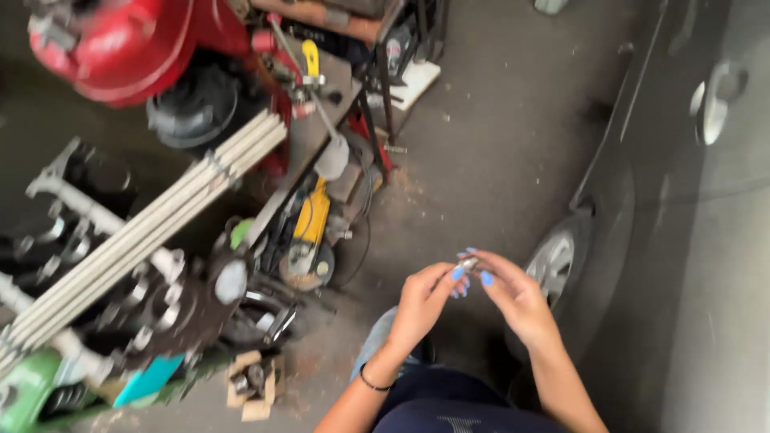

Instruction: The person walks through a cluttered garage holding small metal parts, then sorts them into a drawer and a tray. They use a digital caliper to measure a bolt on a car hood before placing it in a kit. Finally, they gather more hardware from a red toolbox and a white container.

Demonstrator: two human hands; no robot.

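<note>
Both hands meet over a small shiny metal piece (pixel 468 262), held above the concrete floor (pixel 481 136).

I see my left hand (pixel 423 303) and right hand (pixel 513 295) with fingers (pixel 458 273) pinched together on it from either side, beside a dark grey car's wheel (pixel 553 263); a yellow-bodied angle grinder (pixel 309 232) lies well to the left.

A dusty grey concrete floor (pixel 489 152) carries a yellow angle grinder (pixel 309 232), a bundle of pale pipes (pixel 144 232), a small cardboard box of parts (pixel 253 383), and a dark car's wheel (pixel 553 261).
</note>
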